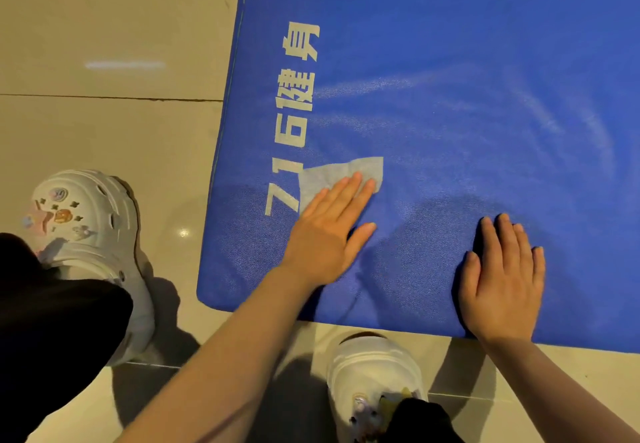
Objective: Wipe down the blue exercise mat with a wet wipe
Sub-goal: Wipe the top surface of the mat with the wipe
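Observation:
The blue exercise mat (450, 62) lies flat on the tiled floor and fills the upper right of the view, with pale printed lettering along its left side. A thin white wet wipe (363, 167) lies spread on the mat beside the lettering. My left hand (329, 231) presses flat on the wipe's near part, fingers straight, and covers much of it. My right hand (504, 280) rests flat on the mat near its front edge, fingers straight, holding nothing. Damp streaks shine on the mat beyond the wipe.
Beige floor tiles (104, 124) surround the mat on the left and front. My two white clogs stand on the floor: one (86, 228) left of the mat's corner, the other (374, 373) just in front of its near edge.

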